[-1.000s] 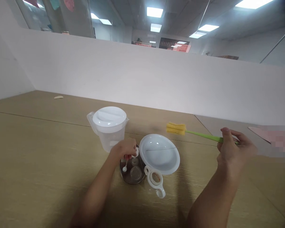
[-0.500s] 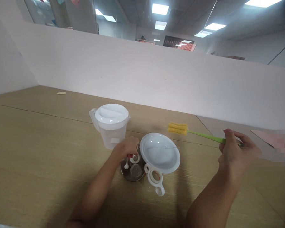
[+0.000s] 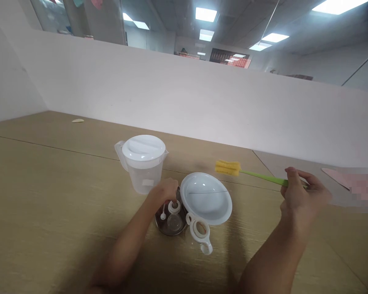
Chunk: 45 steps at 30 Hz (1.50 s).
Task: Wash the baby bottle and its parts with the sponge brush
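My right hand [image 3: 306, 192] is closed round the green handle of a bottle brush [image 3: 228, 167]. The brush's yellow sponge head points left, in the air past the white plate [image 3: 206, 198]. My left hand [image 3: 167, 190] reaches over a round metal dish [image 3: 162, 228], fingers bent down and closed; what they hold, if anything, is hidden. Inside the dish are a white ring [image 3: 174, 207] just under the fingers, a small white round-ended piece [image 3: 163, 215] and a clear round cap [image 3: 174, 222]. A white ring with two curled handles [image 3: 200, 229] stands beside the dish.
Behind my left hand stands a clear pitcher [image 3: 144, 167] with a white lid. A pink sheet [image 3: 337, 179] lies at the right, and a small pale piece [image 3: 77, 121] lies far left. A white wall [image 3: 171, 94] with a window above bounds the wooden table [image 3: 49, 183].
My left fingers have shifted slightly, showing more of the white ring in the dish. My right hand and the brush sit slightly further left in view. The dishes stay in place.
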Motion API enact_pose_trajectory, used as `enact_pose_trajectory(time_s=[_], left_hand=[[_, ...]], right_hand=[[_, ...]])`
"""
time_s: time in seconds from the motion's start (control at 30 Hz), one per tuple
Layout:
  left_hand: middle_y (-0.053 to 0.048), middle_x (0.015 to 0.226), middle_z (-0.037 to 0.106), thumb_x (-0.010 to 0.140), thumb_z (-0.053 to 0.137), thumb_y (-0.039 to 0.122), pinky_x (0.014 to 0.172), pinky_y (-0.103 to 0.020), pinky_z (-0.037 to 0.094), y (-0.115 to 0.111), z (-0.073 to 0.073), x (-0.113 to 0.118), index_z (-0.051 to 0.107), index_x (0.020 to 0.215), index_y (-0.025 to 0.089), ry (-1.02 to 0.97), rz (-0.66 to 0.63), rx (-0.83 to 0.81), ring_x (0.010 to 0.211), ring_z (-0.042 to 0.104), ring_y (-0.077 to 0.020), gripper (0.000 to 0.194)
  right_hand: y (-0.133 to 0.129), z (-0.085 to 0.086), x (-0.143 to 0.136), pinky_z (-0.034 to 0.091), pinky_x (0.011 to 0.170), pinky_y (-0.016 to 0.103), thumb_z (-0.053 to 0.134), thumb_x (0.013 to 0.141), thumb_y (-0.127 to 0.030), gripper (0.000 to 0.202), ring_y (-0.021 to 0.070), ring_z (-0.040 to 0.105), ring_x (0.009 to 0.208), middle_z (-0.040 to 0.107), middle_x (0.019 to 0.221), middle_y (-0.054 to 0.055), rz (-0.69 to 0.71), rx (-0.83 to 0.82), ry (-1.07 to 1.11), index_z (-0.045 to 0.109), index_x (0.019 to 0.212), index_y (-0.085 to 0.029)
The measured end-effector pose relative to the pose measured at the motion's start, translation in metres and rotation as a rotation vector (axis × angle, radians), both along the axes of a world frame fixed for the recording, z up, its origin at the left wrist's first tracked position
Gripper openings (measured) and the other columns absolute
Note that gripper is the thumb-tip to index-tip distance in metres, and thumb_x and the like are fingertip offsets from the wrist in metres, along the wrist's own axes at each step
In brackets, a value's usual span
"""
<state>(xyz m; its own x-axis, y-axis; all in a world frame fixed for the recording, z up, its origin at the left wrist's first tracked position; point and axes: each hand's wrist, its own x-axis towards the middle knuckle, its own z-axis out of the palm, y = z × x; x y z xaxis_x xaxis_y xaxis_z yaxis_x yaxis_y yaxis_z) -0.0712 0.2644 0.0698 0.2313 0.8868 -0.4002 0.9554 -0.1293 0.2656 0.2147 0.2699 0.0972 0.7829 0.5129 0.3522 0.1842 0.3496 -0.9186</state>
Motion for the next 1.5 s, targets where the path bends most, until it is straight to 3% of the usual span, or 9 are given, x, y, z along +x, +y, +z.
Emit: enact_pose_trajectory(time_s=[0.13,0.27,0.43,0.63,0.8,0.97,1.17,1.33,1.5], left_hand=[[-0.009,0.07,0.069,0.071,0.059,0.021,0.065,-0.026,0.044,-0.026,0.028,0.001,0.069,0.068,0.016,-0.026,-0.007,0.096,0.073,0.065,-0.0208,0.011],[-0.004,0.103,0.068,0.079,0.057,0.034,0.078,-0.028,0.046,-0.06,0.045,0.015,0.066,0.104,0.023,-0.306,-0.241,0.225,0.095,0.062,-0.0217,0.029],[-0.008,0.11,0.062,0.058,0.078,0.024,0.078,-0.033,0.048,-0.069,0.02,0.045,0.056,0.118,0.025,-0.096,-0.499,0.131,0.098,0.06,-0.0271,0.065],[-0.006,0.092,0.066,0.06,0.068,0.012,0.069,-0.03,0.047,-0.063,-0.006,0.061,0.062,0.097,0.023,-0.001,-0.537,0.187,0.085,0.063,-0.0247,0.038],[-0.006,0.093,0.064,0.054,0.075,0.023,0.068,-0.031,0.046,-0.063,-0.002,0.058,0.062,0.096,0.024,-0.041,-0.565,0.148,0.087,0.062,-0.0265,0.044],[0.0,0.091,0.057,0.052,0.076,0.025,0.076,-0.028,0.043,-0.062,0.02,0.042,0.063,0.098,0.03,-0.287,-0.627,0.148,0.09,0.057,-0.0224,0.048],[0.003,0.102,0.054,0.056,0.074,0.017,0.086,-0.025,0.042,-0.059,0.039,0.029,0.059,0.111,0.034,-0.702,-0.548,0.218,0.094,0.055,-0.0162,0.059],[-0.001,0.115,0.057,0.06,0.074,0.026,0.094,-0.029,0.041,-0.049,0.034,0.03,0.055,0.117,0.028,-0.886,-0.318,0.421,0.105,0.053,-0.0196,0.06],[-0.003,0.108,0.061,0.063,0.07,0.024,0.09,-0.029,0.044,-0.033,0.024,0.029,0.057,0.107,0.022,-0.901,-0.21,0.678,0.101,0.056,-0.0186,0.046]], right_hand=[[-0.001,0.001,0.001,0.026,0.033,0.02,0.07,0.058,-0.031,0.022,0.0057,0.033,0.036,0.036,0.041,-0.008,-0.002,-0.007,0.0,0.062,0.069,-0.014],[0.002,-0.002,0.006,0.025,0.034,0.02,0.07,0.06,-0.035,0.025,0.0054,0.032,0.038,0.036,0.043,-0.008,-0.002,-0.029,-0.001,0.062,0.072,-0.014],[0.003,-0.005,0.01,0.025,0.035,0.019,0.068,0.062,-0.041,0.028,0.0061,0.034,0.038,0.037,0.045,-0.008,0.012,-0.014,-0.03,0.061,0.072,-0.015],[-0.001,-0.007,0.014,0.023,0.035,0.019,0.069,0.063,-0.043,0.031,0.006,0.032,0.039,0.036,0.046,-0.008,0.017,-0.008,-0.046,0.061,0.073,-0.015],[0.0,-0.01,0.014,0.024,0.036,0.019,0.069,0.063,-0.045,0.033,0.0063,0.032,0.038,0.035,0.043,-0.009,0.023,0.0,-0.05,0.06,0.072,-0.015],[-0.008,-0.008,0.007,0.023,0.037,0.019,0.068,0.065,-0.047,0.035,0.0069,0.032,0.038,0.037,0.043,-0.008,0.061,-0.016,-0.089,0.061,0.074,-0.014],[-0.019,-0.003,0.002,0.024,0.037,0.019,0.068,0.066,-0.047,0.035,0.0068,0.033,0.039,0.037,0.044,-0.007,0.012,0.033,-0.083,0.062,0.074,-0.014],[-0.035,0.008,-0.001,0.026,0.036,0.019,0.071,0.062,-0.046,0.033,0.0054,0.03,0.039,0.034,0.046,-0.008,-0.089,0.121,0.072,0.061,0.071,-0.015],[-0.054,0.019,-0.01,0.027,0.036,0.019,0.073,0.062,-0.044,0.033,0.005,0.029,0.041,0.033,0.049,-0.008,-0.016,0.156,0.125,0.063,0.075,-0.016]])
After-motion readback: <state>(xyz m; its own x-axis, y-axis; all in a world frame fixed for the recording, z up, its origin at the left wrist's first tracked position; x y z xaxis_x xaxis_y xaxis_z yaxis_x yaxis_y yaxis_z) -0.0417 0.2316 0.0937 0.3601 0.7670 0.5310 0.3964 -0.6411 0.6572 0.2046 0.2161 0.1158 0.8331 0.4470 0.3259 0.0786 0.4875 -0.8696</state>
